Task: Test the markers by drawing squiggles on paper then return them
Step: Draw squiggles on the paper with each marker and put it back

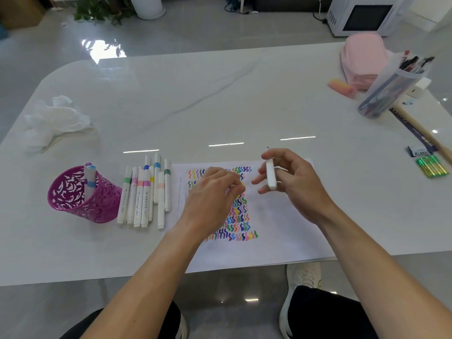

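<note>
Marker first: it stands nearly upright in your right hand, pinched between the thumb and the curled fingers, with what looks like a blue tip poking out above the thumb. If that tip is bare, a loose pinch could let it roll and streak your palm or the counter instead of the paper. Your left hand hovers just beside it over the squiggles, fingers curled together. I cannot tell whether they pinch a cap. If they do, a fumble could send it off the near edge, where the paper overhangs the counter. Further left, a row of markers lies beside the sheet and two more markers stand in the purple cutout cup. Return this one to the wrong group and tested and untested mix.
</note>
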`<state>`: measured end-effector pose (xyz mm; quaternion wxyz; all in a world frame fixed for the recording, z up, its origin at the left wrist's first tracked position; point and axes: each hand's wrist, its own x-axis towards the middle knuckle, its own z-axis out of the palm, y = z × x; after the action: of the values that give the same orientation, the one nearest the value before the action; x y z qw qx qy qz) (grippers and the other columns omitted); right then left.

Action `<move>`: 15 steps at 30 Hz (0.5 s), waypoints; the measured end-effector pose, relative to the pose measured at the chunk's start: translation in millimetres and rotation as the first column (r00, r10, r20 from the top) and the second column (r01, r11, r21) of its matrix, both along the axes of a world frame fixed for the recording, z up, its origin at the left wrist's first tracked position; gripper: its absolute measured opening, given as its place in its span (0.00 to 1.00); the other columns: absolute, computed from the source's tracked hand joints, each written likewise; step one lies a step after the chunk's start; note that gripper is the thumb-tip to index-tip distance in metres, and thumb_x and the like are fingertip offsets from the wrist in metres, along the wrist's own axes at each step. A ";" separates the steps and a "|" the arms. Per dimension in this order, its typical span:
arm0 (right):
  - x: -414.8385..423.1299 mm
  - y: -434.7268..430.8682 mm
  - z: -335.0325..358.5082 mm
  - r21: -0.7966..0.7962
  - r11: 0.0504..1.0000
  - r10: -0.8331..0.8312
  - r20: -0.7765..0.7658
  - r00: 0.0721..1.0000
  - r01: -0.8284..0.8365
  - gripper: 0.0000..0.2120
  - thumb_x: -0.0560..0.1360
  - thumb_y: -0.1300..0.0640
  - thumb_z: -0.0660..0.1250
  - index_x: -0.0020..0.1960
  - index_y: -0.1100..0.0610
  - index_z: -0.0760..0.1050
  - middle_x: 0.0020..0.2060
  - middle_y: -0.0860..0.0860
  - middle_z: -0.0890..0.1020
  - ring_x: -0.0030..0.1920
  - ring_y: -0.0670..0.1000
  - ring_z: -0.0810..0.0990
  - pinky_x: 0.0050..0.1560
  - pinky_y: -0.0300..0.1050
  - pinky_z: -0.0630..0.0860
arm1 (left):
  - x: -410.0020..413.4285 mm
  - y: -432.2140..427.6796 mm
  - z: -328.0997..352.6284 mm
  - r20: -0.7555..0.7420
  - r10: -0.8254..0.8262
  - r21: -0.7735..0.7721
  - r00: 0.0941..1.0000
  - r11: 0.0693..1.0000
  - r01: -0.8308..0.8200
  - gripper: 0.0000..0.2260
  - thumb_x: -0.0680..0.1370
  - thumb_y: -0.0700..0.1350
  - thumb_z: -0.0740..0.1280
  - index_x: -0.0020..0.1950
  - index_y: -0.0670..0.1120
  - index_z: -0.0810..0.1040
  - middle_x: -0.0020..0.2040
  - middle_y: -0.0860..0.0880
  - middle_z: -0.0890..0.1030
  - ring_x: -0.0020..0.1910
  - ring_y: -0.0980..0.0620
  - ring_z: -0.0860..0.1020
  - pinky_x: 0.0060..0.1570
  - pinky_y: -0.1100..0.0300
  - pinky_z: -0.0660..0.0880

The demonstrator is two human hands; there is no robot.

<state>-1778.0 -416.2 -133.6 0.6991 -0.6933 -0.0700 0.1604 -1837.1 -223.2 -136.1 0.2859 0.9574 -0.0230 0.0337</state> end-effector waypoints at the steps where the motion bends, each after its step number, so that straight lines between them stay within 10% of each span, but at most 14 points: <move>1: 1.2 -0.1 -2.0 -0.026 1.000 -0.001 0.026 1.000 0.002 0.14 0.82 0.72 0.59 0.57 0.57 0.78 0.41 0.52 0.83 0.44 0.59 0.88 0.39 0.49 0.84 | -0.1 -0.8 -0.8 -0.013 -0.012 0.013 1.000 1.000 0.012 0.08 0.82 0.50 0.66 0.53 0.50 0.84 0.57 0.59 0.82 0.64 0.58 0.71 0.58 0.66 0.65; 6: 4.0 -0.7 -8.1 -0.097 0.993 -0.057 0.070 0.996 0.063 0.08 0.81 0.51 0.66 0.47 0.54 0.80 0.33 0.51 0.81 0.32 0.58 0.84 0.32 0.48 0.80 | -0.9 0.5 -6.8 -0.018 -0.053 0.036 0.998 0.998 0.053 0.09 0.82 0.51 0.65 0.53 0.50 0.84 0.55 0.59 0.83 0.60 0.57 0.73 0.59 0.63 0.70; 15: 11.3 3.7 -26.9 -0.066 0.980 -0.184 0.020 0.983 0.185 0.09 0.70 0.55 0.73 0.45 0.57 0.75 0.34 0.59 0.85 0.34 0.63 0.87 0.35 0.49 0.83 | -2.2 -2.2 -12.0 -0.019 -0.095 0.075 0.995 0.992 0.097 0.12 0.82 0.53 0.64 0.53 0.49 0.84 0.55 0.56 0.83 0.59 0.55 0.74 0.58 0.61 0.70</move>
<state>-1766.7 -412.5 -160.5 0.6865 -0.7212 -0.0048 0.0923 -1839.3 -225.4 -148.1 0.2509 0.9656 -0.0680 0.0114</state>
